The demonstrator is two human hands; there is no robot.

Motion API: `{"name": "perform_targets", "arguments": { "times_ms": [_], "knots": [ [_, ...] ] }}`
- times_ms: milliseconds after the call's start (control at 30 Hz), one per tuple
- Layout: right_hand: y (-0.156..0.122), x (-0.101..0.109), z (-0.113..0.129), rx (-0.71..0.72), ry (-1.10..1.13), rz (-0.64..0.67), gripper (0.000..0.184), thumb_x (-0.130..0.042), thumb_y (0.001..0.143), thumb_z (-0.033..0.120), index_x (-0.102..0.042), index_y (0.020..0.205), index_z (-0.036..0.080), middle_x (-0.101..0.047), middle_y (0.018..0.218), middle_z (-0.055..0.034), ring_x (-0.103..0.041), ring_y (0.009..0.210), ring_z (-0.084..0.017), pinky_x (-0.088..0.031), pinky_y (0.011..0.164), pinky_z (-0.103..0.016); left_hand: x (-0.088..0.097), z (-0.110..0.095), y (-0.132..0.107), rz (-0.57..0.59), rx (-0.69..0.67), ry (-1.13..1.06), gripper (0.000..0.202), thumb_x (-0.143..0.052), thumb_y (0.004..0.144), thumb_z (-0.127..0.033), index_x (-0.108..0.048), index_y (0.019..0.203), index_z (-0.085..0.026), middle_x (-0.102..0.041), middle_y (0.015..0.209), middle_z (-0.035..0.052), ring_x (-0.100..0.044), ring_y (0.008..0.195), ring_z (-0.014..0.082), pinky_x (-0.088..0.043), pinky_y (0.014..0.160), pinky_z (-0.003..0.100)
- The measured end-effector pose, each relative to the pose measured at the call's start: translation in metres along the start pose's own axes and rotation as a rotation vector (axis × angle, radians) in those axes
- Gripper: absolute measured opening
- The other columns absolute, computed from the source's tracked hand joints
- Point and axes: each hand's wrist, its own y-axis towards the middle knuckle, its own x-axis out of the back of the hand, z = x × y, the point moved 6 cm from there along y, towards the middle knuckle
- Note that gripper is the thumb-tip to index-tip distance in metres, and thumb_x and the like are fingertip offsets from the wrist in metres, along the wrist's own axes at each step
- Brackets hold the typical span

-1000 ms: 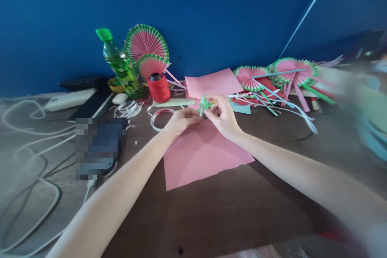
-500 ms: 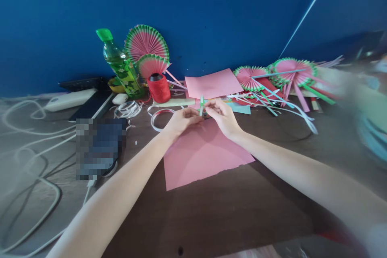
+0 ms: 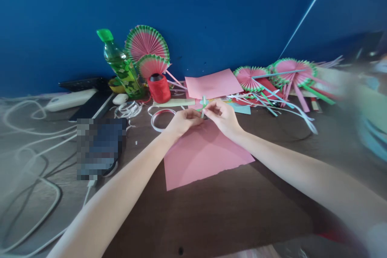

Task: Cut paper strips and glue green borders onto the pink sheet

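Note:
My left hand (image 3: 183, 123) and my right hand (image 3: 223, 118) meet over the far part of a pink paper sheet (image 3: 205, 157) lying on the table. Between their fingertips is a small green-and-white strip (image 3: 203, 100), probably paper, its upper end standing upright. Both hands are closed in a pinch on it. The fingers hide the strip's lower part. Behind the hands a second pink sheet (image 3: 213, 84) rests near the blue wall.
At the back left stand a green bottle (image 3: 122, 66), a red thread spool (image 3: 159, 88) and pleated paper fans (image 3: 147, 44). More fans (image 3: 250, 78) and white strips (image 3: 298, 115) lie at right. A phone (image 3: 101, 149) and white cables (image 3: 45, 129) are at left.
The strip has turned slightly and shifted a little to the right, and the right fingertips have closed further over it. Arms and sheet stay almost where they were.

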Motion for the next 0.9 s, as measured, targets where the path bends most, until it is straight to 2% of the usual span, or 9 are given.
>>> {"name": "perform_targets", "arguments": {
  "times_ms": [200,600,900],
  "knots": [
    [0.0002,0.0005,-0.0018,-0.025,0.006,-0.007,0.007,-0.06,0.073,0.022,-0.056,0.069,0.018,-0.062,0.068,0.0001,-0.058,0.065,-0.012,-0.047,0.064,-0.029,-0.0008,-0.002,-0.0025,-0.021,0.034,0.004,0.007,-0.063,0.068,-0.006,-0.058,0.07,-0.01,-0.065,0.066,0.0021,-0.063,0.059,0.0105,-0.052,0.068,0.027],
    [-0.0001,0.002,-0.0042,-0.069,0.007,-0.035,0.011,-0.064,0.069,0.026,-0.056,0.067,0.018,-0.061,0.066,0.0,-0.057,0.063,-0.013,-0.047,0.063,-0.03,-0.0026,-0.0017,-0.0034,0.004,0.075,-0.018,0.008,-0.06,0.071,-0.003,-0.059,0.073,-0.01,-0.065,0.062,0.0013,-0.065,0.058,0.011,-0.052,0.062,0.023],
    [0.0004,0.0022,-0.0052,-0.112,0.043,-0.044,0.013,-0.066,0.067,0.026,-0.056,0.067,0.018,-0.059,0.066,0.0002,-0.056,0.063,-0.013,-0.046,0.065,-0.031,-0.0019,-0.0016,-0.0049,-0.014,0.07,-0.032,0.011,-0.06,0.07,-0.003,-0.061,0.078,-0.01,-0.066,0.06,0.0017,-0.065,0.059,0.0112,-0.052,0.067,0.025]
  ]
}}
